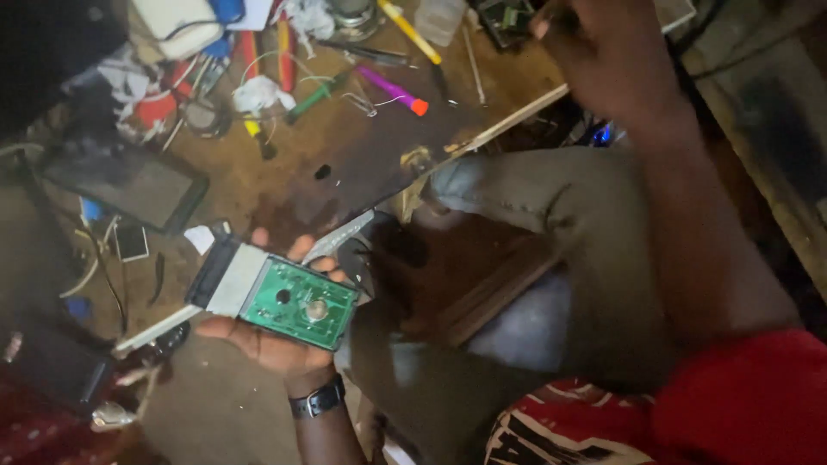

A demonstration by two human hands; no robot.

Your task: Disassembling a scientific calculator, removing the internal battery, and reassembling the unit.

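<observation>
My left hand (274, 344) lies palm up below the bench edge and holds a small device with a green circuit board (298, 302), a silver section and a black end. A dark watch is strapped to that wrist. My right hand (607, 53) is raised at the top right, over the far side of the wooden bench (284, 176), near a small dark part at the bench's back edge. Its fingers are curled; whether they hold anything is not visible.
Screwdrivers with yellow, purple, green and red handles, wires and white scraps litter the bench top. A dark phone (129, 182) lies at the left. My knees in grey trousers (551, 215) sit under the bench edge, with a red shirt at the bottom right.
</observation>
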